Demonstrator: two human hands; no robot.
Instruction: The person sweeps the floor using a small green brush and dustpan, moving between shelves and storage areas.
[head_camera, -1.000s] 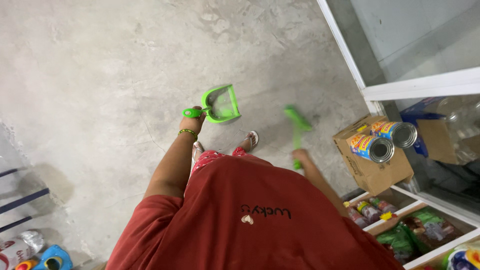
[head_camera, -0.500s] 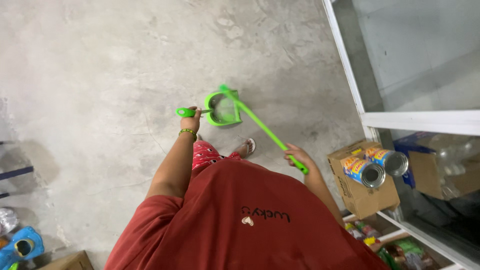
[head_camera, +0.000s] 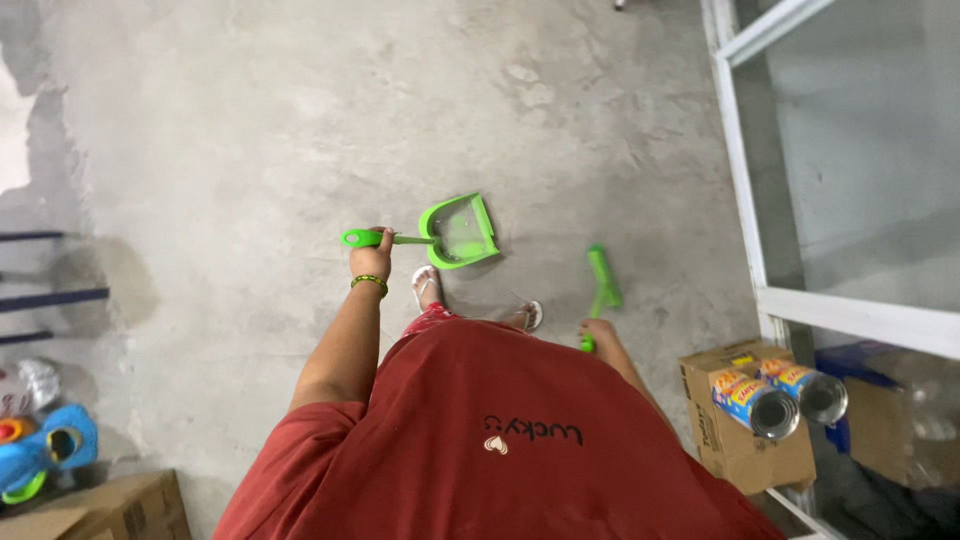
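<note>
My left hand (head_camera: 372, 257) grips the handle of a green dustpan (head_camera: 460, 230), which hangs tilted above the concrete floor in front of my feet. A beaded bracelet sits on that wrist. My right hand (head_camera: 600, 332) holds the shaft of a green hand broom (head_camera: 602, 280), whose head points away from me to the right of the dustpan. My red shirt hides most of both arms.
A cardboard box (head_camera: 745, 435) with two tins lying on it stands at the lower right by a white-framed glass door (head_camera: 745, 190). Another box (head_camera: 110, 510) and blue toys (head_camera: 40, 450) lie at the lower left. Dark bars (head_camera: 40, 300) stick in from the left.
The broom has swung from across the dustpan out to the right and now points away from me. The dustpan has stayed in my left hand in front of my feet.
</note>
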